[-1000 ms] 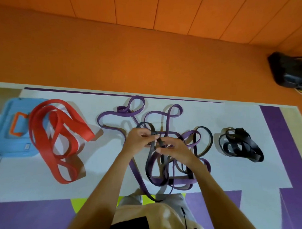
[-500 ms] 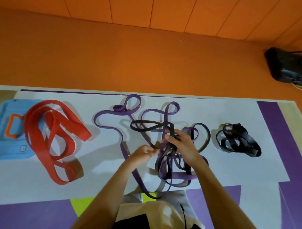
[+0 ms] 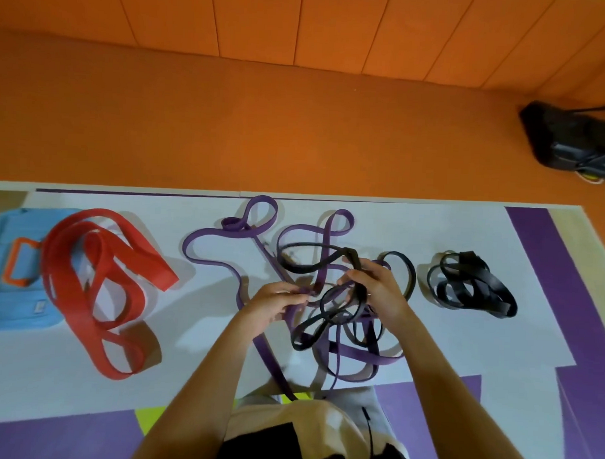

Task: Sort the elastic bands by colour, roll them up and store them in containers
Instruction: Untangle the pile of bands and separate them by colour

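Note:
A tangle of purple bands (image 3: 332,230) and a thin black band (image 3: 306,267) lies in the middle of the white mat (image 3: 206,294). My right hand (image 3: 378,287) grips the black band and lifts its loops off the tangle. My left hand (image 3: 274,302) pinches a purple band at the tangle's left side. A pile of wide red bands (image 3: 97,280) lies to the left. A separate heap of black bands (image 3: 470,286) lies to the right.
A light blue container lid with an orange handle (image 3: 11,277) lies at the far left, partly under the red bands. Orange floor lies beyond the mat. A black bag (image 3: 571,142) sits at the far right. My knees are at the bottom centre.
My right hand has raised the black band and drawn it to the right. My left hand has moved down to the left and taken hold of a purple band.

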A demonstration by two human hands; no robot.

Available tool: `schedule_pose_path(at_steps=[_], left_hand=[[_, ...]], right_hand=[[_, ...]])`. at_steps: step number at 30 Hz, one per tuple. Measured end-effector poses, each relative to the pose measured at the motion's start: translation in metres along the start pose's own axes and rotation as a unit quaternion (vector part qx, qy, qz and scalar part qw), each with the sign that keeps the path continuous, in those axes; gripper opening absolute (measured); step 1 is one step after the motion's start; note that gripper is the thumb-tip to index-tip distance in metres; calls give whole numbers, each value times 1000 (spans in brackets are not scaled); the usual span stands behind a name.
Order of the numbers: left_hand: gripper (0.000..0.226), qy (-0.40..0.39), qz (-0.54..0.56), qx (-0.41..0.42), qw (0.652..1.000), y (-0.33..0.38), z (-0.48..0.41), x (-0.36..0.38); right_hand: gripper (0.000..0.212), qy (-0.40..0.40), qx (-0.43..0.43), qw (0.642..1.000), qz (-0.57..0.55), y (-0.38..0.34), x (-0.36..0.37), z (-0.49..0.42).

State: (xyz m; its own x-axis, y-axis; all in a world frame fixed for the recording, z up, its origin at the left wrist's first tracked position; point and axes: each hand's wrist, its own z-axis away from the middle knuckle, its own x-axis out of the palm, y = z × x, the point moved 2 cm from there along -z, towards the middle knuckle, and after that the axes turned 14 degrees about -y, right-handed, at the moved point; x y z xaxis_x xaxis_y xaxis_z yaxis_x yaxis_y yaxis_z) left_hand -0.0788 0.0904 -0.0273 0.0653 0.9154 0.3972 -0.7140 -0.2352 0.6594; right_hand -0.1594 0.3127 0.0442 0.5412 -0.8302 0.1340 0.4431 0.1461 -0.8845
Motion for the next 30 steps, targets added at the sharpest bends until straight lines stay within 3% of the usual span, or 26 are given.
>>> schedule_pose_path(at_steps=[3,7,11,15,18,22,26,28,30], left_hand=[[12,98,-59,-24,993,-3,-1,-22],[26,207,-102,-25,973,-19,3,-42],[34,225,-188,-61,954,-29,5,-49],[42,271,-224,-89,932,-29,9,-57],[46,278,-241,-110,923,-32,12,-61],[45,271,-297,-114,909,-28,12,-54],[38,270,-341,-116,893,-18,10,-48],[37,276,-357,-117,885,-16,9,-44],[34,276,-372,-116,879,-17,9,-38]], right_hand=[[13,118,-19,991,68,2,-12,-1],[14,240,-32,961,132,1,-27,-1],[16,289,-81,937,180,1,-23,-2],[17,372,-129,908,142,-1,-24,2],[22,388,-130,901,144,-2,-37,3],[26,299,-23,901,312,19,-50,-1],[34,76,100,891,436,48,-42,-8],[54,-2,150,882,448,61,-34,-11],[86,-30,209,848,486,73,-28,-14]])
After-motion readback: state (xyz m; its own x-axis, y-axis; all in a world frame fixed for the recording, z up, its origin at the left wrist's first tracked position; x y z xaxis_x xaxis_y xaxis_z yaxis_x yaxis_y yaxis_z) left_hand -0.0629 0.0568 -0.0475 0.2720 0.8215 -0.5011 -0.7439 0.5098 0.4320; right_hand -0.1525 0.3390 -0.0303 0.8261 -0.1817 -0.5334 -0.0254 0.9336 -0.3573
